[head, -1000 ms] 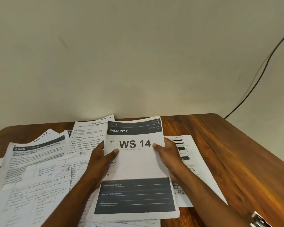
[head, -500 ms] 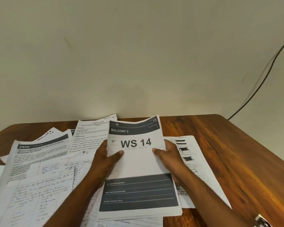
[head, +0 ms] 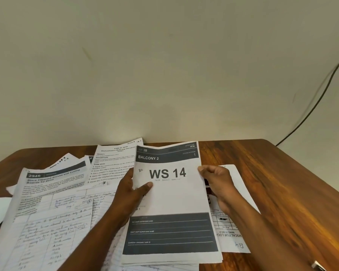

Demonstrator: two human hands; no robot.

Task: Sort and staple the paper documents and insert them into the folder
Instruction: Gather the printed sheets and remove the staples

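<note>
A stack of sheets topped by a page printed "WS 14" and "BALCONY 2" [head: 172,200] lies in the middle of the wooden table [head: 278,192]. My left hand [head: 132,189] grips its left edge, thumb on top of the page. Against the stack's right edge rests my right hand [head: 216,181], fingers curled, pinching the paper. Loose printed and handwritten sheets [head: 47,208] spread to the left. No folder shows in view.
A sheet with pictures and upside-down text marked "B4" [head: 233,237] lies under the stack at the right. A small metal object, perhaps a stapler [head: 319,266], peeks in at the bottom right corner. A black cable [head: 321,94] runs down the wall.
My right hand slid from on top of the page out to its right edge. The left hand stayed on the left edge, and the stack's top edge has bowed slightly.
</note>
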